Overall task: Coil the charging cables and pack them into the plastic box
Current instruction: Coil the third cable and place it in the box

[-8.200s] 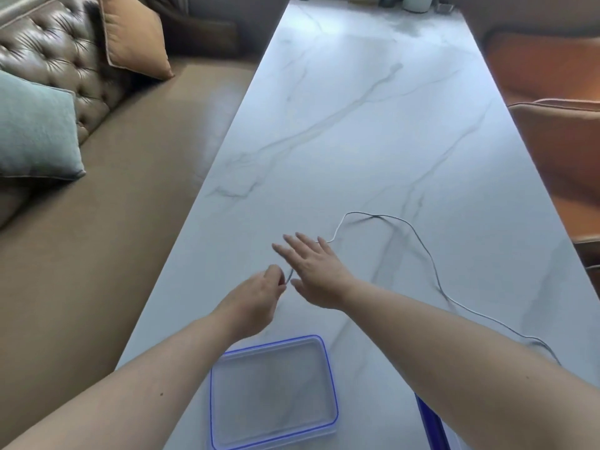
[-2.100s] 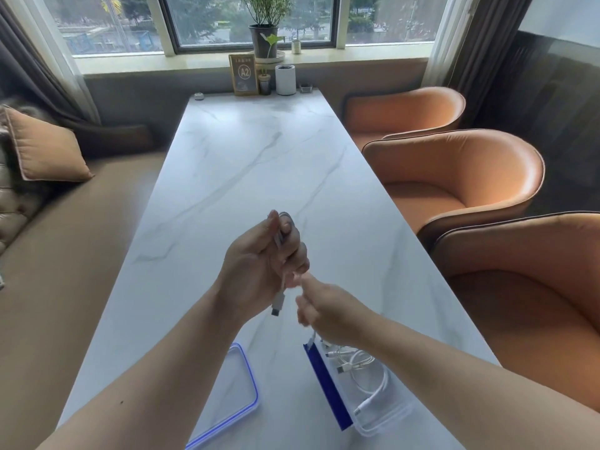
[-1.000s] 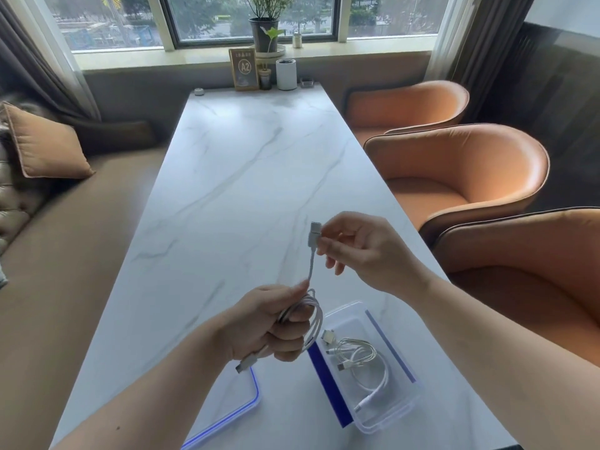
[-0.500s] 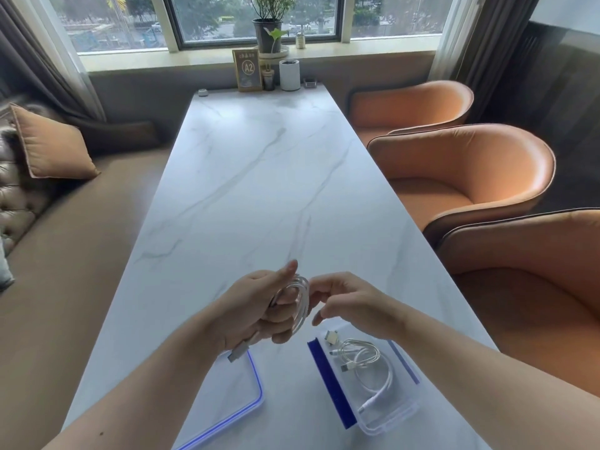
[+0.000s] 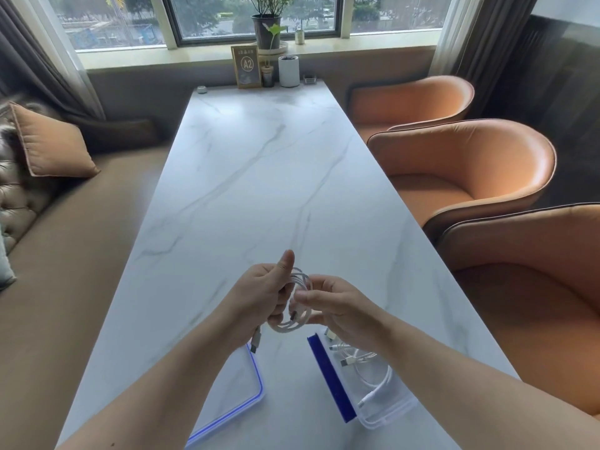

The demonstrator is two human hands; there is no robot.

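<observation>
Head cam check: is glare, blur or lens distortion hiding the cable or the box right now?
Head view: daylight from the window leaves a soft sheen on the marble table, no harsh glare; wide-angle lens bows the edges; the coiled cable between the left hand and right hand is slightly soft but readable; the plastic box is partly hidden by the right forearm.

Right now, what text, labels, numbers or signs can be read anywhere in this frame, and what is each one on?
"A2": in a circle on the framed table sign standing at the far end of the marble table.
A small line of characters above that circle on the same sign: too small and blurred to read.
No readable text on the plastic box, its lid, the cable or the white canister.
</observation>
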